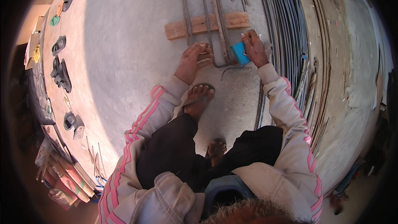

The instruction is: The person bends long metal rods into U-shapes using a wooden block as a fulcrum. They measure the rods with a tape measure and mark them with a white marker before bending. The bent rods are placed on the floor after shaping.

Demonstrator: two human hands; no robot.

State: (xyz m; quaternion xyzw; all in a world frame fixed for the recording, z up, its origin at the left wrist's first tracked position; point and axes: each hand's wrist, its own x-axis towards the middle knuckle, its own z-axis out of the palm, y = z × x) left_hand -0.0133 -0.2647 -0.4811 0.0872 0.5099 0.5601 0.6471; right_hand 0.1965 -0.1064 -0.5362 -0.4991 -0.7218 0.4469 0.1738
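Between my feet and a wooden block point(176, 30), bent steel bars point(203, 4) lie lengthwise over the block, their near ends curving on the concrete floor. My left hand point(192, 62) is open, its fingers loosely curled and spread at the bars, just short of the wood; whether they touch the steel is unclear. My right hand point(253, 47) grips a small blue rectangular object point(238, 53) at the bars' bent ends. A short curved rod point(224, 74) lies just below it.
A long bundle of steel bars point(286, 25) runs along my right, beside thinner rusty rods point(323, 37). Along the left are several dark sandals point(62, 74), yellow and green items, and, lower down, printed sacks point(70, 182) with loose rods. My feet point(197, 101) are below my hands.
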